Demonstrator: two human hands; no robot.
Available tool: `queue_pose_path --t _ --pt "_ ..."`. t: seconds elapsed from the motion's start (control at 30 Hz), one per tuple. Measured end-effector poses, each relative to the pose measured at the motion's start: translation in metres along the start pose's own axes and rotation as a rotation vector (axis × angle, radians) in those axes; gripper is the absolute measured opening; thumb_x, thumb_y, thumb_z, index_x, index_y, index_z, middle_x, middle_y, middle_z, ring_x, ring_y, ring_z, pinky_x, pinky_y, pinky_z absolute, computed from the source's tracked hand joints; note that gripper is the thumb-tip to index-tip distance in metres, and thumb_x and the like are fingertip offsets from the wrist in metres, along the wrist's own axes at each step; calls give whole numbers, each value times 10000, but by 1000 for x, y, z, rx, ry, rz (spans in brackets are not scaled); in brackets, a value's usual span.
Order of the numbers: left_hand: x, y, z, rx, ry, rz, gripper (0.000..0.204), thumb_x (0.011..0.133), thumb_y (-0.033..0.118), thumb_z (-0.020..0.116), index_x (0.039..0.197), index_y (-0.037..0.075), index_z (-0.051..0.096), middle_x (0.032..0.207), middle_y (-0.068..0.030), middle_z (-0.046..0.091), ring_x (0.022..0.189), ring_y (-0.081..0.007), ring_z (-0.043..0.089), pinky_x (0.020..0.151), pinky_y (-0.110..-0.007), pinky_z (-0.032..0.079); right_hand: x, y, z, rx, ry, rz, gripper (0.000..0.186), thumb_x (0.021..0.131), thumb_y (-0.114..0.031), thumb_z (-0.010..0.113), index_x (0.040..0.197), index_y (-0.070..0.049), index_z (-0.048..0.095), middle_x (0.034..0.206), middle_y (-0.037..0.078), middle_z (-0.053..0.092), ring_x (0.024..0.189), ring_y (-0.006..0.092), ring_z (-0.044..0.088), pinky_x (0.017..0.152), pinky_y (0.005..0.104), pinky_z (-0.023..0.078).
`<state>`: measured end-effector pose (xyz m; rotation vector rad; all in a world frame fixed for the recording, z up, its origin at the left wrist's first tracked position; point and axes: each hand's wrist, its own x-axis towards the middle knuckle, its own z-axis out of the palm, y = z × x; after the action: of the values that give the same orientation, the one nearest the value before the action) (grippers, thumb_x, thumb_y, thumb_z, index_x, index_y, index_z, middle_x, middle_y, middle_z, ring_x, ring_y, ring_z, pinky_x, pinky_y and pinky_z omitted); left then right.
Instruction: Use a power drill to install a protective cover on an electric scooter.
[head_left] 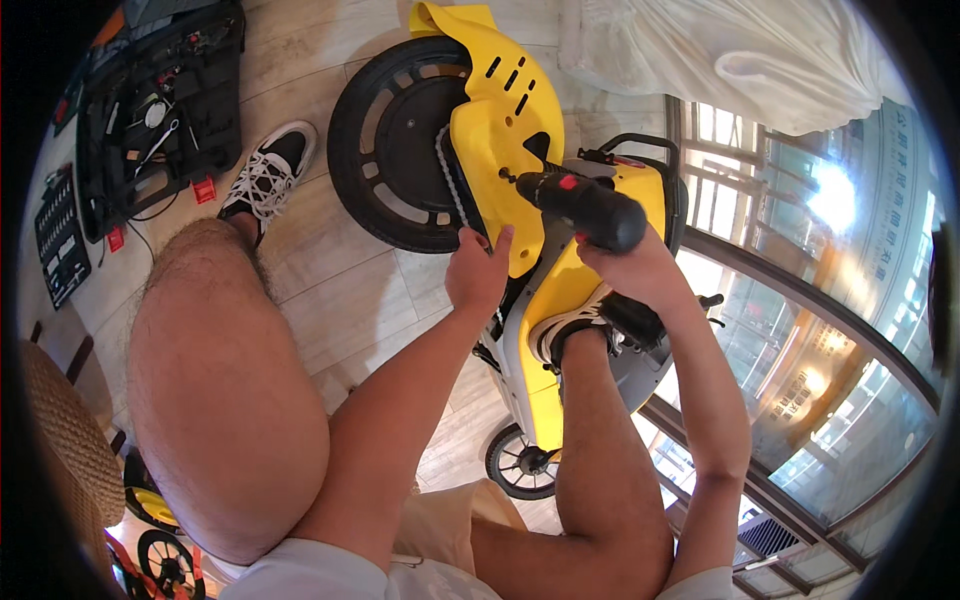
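A yellow ride-on toy motorcycle (500, 130) lies on its side on the wooden floor, its big black wheel (395, 145) at the top. My right hand (625, 265) grips a black cordless drill (580, 205), whose bit touches the yellow fender near a chain. My left hand (478, 270) rests on the lower edge of the yellow body beside the wheel, fingers curled on it. My right foot in a white shoe (570, 330) presses on the toy's frame.
An open black tool case (160, 100) and a socket tray (60, 235) lie at the upper left. My left foot (268, 170) is beside them. A wicker seat (65, 430) stands at left, glass windows (800, 330) at right, a white curtain (720, 50) above.
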<state>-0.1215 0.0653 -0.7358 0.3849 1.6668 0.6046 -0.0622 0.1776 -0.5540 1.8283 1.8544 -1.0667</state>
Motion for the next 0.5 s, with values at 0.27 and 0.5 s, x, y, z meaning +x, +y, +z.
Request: queue_pose_path --t 0.27,0.5 --pt "9 7 -2 -22 37 110 481 895 493 592 1023 37 512 918 -182 690 874 -391 669 763 -472 514 6 -10 5 -67 111 -127 309 753 -105 672 1056 -63 630 808 64 662 701 214 625 680 341 516" --pt "10 13 -3 18 16 145 397 920 417 564 1051 45 515 951 -192 695 893 -399 669 777 -491 521 12 -33 -13 -12 -43 90 201 784 -104 676 960 -32 608 651 -8 537 495 83 486 456 256 409"
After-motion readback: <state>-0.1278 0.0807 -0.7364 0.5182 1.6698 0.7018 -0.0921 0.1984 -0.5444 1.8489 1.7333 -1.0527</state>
